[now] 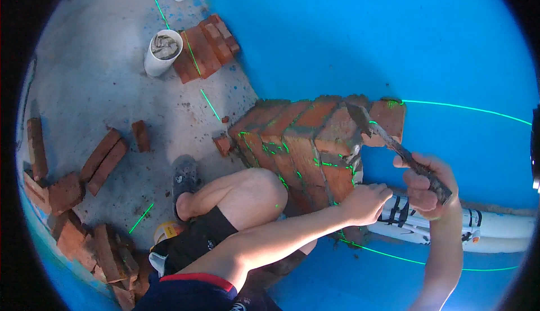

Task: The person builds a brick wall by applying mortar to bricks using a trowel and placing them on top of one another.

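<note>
My right hand (430, 184) grips the dark, mortar-stained handle of a trowel (388, 137). The trowel's blade lies over the top of a red brick pier (304, 142), close to an end brick (387, 121). Beside the pier's near right corner, my left hand (365, 204) is closed with its fingers curled. What those fingers hold, if anything, is hidden. Grey mortar shows in the pier's joints and along its top edge against the blue wall.
White pipes (489, 229) with black ties run right from the pier. A white bucket (163, 52) of mortar stands beside stacked bricks (208, 49). Loose bricks (107, 156) lie at left, more (70, 235) at lower left. Green laser lines cross the floor and wall.
</note>
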A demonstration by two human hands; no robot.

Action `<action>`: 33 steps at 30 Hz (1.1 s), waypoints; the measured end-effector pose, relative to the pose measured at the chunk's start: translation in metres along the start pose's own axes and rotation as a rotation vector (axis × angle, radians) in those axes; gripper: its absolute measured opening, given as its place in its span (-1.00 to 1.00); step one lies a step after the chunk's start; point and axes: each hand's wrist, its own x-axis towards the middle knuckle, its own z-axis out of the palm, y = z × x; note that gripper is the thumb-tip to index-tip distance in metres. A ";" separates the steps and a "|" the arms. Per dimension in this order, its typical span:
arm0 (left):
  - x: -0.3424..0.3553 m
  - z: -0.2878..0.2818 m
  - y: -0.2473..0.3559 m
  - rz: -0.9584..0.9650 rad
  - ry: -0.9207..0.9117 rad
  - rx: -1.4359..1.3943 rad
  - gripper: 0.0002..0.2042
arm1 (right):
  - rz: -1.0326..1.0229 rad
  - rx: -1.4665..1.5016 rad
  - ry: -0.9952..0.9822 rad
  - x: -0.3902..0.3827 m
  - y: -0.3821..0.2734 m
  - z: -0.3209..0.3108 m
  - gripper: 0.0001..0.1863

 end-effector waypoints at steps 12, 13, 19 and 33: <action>0.008 -0.013 -0.002 0.013 0.045 0.044 -0.78 | 0.019 -0.235 0.132 -0.007 -0.024 0.001 -0.56; 0.008 -0.013 -0.003 0.029 0.069 0.037 -0.79 | -0.008 -0.280 0.166 -0.004 -0.026 0.000 -0.57; 0.010 -0.018 -0.002 0.047 0.062 0.034 -0.82 | -0.087 -0.335 0.200 0.017 -0.044 -0.005 -0.62; -0.034 -0.034 0.009 0.139 -0.477 0.158 -0.90 | -0.365 0.076 0.131 0.097 0.040 0.018 -0.88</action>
